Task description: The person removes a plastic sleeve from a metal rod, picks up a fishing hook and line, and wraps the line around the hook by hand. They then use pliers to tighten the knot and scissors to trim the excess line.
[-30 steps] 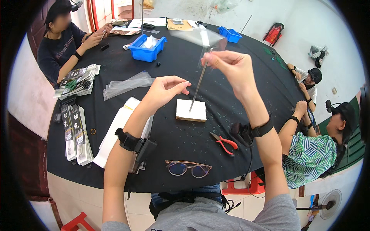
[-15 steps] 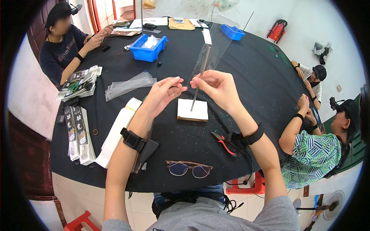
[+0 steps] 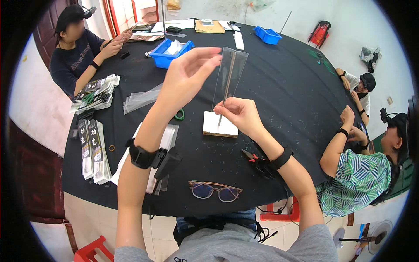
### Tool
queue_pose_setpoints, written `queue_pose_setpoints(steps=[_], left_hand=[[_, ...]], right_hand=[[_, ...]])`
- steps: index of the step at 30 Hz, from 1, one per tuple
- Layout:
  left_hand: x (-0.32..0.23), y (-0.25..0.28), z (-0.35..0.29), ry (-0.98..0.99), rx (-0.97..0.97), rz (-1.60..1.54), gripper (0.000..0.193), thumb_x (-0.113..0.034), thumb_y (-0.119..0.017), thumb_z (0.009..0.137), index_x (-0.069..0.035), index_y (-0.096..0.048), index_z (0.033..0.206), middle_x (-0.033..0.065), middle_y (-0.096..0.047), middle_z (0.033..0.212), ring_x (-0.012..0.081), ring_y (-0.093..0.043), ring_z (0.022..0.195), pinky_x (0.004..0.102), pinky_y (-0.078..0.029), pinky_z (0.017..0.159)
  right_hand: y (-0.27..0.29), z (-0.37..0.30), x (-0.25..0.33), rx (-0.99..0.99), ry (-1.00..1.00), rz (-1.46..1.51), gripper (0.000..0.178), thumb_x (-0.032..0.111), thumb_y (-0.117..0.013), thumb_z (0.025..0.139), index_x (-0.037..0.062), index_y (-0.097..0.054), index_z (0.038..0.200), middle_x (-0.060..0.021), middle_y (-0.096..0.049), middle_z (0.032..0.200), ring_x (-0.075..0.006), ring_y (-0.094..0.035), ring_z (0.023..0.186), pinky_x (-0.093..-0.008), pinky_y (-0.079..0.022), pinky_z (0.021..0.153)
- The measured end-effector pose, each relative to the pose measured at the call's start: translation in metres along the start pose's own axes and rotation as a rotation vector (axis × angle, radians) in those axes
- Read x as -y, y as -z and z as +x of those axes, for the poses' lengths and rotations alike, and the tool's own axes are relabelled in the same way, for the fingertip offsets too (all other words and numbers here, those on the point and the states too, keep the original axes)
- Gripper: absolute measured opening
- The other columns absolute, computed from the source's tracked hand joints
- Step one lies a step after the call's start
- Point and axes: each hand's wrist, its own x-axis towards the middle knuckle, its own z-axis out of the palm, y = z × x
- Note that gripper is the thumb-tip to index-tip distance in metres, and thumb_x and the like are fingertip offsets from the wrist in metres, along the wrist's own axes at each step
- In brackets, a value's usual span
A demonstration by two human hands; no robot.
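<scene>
A thin metal rod (image 3: 226, 89) stands upright on a white block (image 3: 214, 126) in the middle of the table. Around the rod's upper part is a narrow clear plastic sleeve (image 3: 238, 65). My right hand (image 3: 242, 114) pinches the sleeve's lower end beside the rod, thumb against fingers. Raised beside the sleeve's top is my left hand (image 3: 187, 74), slightly blurred, its thumb and fingers apart; whether the fingertips touch the plastic is unclear. More flat clear sleeves (image 3: 142, 99) lie beyond my left forearm, and white strips (image 3: 168, 137) lie partly hidden under it.
Eyeglasses (image 3: 214, 192) rest near the front edge, with pliers (image 3: 251, 155) by my right wrist. Printed packets (image 3: 94, 148) lie at left, scissors (image 3: 180, 114) near my left forearm. Blue bins (image 3: 168, 59) stand farther back. Co-workers sit at left and right.
My left hand has risen from low beside the rod to the sleeve's top. The sleeve sits lower and straighter along the rod. My right hand has dropped slightly toward the block.
</scene>
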Motion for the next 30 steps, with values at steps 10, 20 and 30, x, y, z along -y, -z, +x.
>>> queue_pose_setpoints(steps=[10, 20, 30], left_hand=[[0.005, -0.020, 0.020, -0.229, -0.085, 0.182, 0.012, -0.011, -0.068, 0.088, -0.001, -0.071, 0.094, 0.0056, -0.072, 0.086, 0.0108, -0.066, 0.081, 0.0264, -0.050, 0.074], [-0.020, -0.035, 0.038, -0.230, -0.269, 0.114, 0.022, -0.012, -0.058, 0.096, 0.006, -0.064, 0.105, 0.0084, -0.069, 0.095, 0.0111, -0.064, 0.088, 0.0246, -0.049, 0.081], [-0.094, 0.047, 0.030, -0.374, -0.548, -0.093, 0.034, -0.025, -0.055, 0.098, 0.002, -0.060, 0.119, 0.0091, -0.063, 0.111, 0.0137, -0.059, 0.093, 0.0245, -0.044, 0.085]], right_hand=[[0.004, 0.002, 0.004, 0.050, -0.061, -0.036, 0.015, 0.008, -0.069, 0.089, -0.0066, -0.068, 0.088, -0.0061, -0.071, 0.086, -0.0073, -0.065, 0.082, -0.0218, -0.052, 0.073], [0.029, 0.035, 0.073, -0.168, 0.355, 0.025, 0.047, 0.012, -0.070, 0.088, -0.0015, -0.050, 0.128, -0.0131, -0.067, 0.111, -0.0156, -0.063, 0.102, -0.0305, -0.050, 0.089], [-0.017, 0.086, 0.175, -0.468, 0.800, -0.506, 0.017, 0.009, -0.067, 0.083, 0.0055, -0.069, 0.100, -0.0171, -0.069, 0.084, -0.0232, -0.070, 0.082, -0.0365, -0.053, 0.072]])
